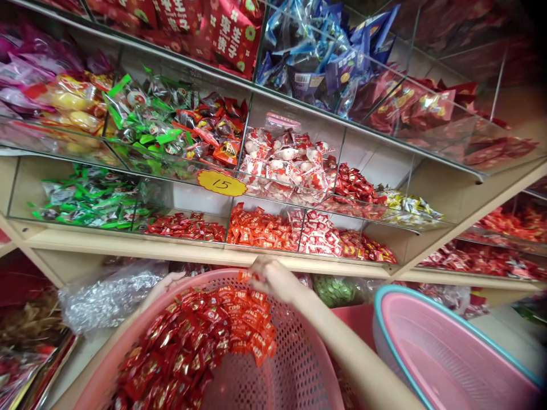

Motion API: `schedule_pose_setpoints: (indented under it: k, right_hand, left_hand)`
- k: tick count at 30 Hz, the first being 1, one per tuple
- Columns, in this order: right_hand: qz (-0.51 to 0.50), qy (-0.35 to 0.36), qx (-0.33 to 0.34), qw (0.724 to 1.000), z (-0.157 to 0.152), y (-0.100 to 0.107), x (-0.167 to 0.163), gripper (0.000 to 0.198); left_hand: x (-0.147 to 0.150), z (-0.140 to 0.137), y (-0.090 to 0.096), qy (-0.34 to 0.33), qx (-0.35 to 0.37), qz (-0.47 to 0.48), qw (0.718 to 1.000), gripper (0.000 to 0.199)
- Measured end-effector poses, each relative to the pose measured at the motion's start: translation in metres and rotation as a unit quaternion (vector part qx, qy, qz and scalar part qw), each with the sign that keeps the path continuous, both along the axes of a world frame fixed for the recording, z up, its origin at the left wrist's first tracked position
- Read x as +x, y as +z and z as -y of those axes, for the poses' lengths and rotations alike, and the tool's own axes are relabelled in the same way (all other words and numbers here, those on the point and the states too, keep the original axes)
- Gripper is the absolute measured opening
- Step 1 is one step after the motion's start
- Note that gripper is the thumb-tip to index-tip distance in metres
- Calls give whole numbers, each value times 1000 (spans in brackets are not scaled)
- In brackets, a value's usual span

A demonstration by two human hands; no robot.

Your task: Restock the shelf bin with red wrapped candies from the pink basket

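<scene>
A pink perforated plastic basket [299,341] tilts in front of me, holding many dark red wrapped candies [179,336] and a smaller pile of orange-red wrapped candies [252,319]. My left hand [168,282] holds the basket's far left side from outside, its fingers at the rim and partly hidden. Over the far rim, my right hand [273,277] is closed, with orange-red wrapped candies between its fingers. Just beyond it, a glass-fronted shelf bin holds similar orange-red candies [260,228].
Shelves of sorted candies rise ahead, with glass fronts and a yellow "15" tag [222,183]. The wooden shelf edge [171,242] lies just beyond the basket. At right stands a pink tub with a blue rim [461,353]; a clear plastic bag [111,293] lies at left.
</scene>
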State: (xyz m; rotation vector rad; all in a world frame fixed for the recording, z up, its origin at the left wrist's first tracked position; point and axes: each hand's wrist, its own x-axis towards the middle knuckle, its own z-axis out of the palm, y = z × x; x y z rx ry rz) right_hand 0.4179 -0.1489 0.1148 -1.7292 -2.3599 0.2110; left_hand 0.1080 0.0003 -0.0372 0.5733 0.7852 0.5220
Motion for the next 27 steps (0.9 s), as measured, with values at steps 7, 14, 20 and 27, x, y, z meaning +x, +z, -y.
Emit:
schedule_pose_setpoints:
  k: [7,14,20,27]
  right_hand:
    - [104,-15,-154,983,12,-28,-47,19]
    - [195,-16,-194,961,9,-13,-63,24]
    - [190,-21,-167,967,8,-20,-72,24]
    - [179,-26,-167,969,6,-26,-74,22]
  left_hand:
    - [1,-5,-8,43,-18,-26,999,27]
    - [-1,-3,-11,9,-14,11,1000,23]
    - [2,-1,-7,19,-11,3,1000,24]
    - [1,11,11,3,-2,29,1000,24]
